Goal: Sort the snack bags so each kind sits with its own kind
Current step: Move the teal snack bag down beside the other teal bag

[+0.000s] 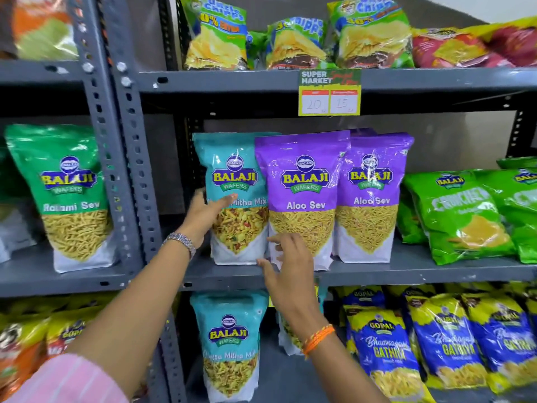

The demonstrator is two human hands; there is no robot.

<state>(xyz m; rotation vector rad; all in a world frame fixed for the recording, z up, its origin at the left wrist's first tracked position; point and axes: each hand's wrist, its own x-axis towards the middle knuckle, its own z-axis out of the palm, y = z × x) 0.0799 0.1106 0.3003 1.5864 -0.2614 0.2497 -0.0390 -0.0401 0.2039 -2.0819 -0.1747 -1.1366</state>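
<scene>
A teal Khatta Mitha Mix bag (pixel 236 170) stands upright on the middle shelf (pixel 406 270). Right of it stand two purple Aloo Sev bags (pixel 302 175), (pixel 374 181). My left hand (pixel 203 212) lies against the teal bag's left side, thumb across its front. My right hand (pixel 286 263) hovers with fingers spread at the foot of the nearer purple bag, between it and the teal one. On the shelf below stands a second teal Khatta Mitha Mix bag (pixel 229 344). A green Ratlami Sev bag (pixel 69 193) stands in the left rack.
Green Crunchex bags (pixel 459 213) lie at the middle shelf's right end. Uncle Chipps bags (pixel 293 42) fill the top shelf. Blue and yellow Gopal Gathiya bags (pixel 383 353) crowd the bottom right. A grey slotted upright (pixel 130 170) divides the two racks. A price tag (pixel 329 93) hangs above.
</scene>
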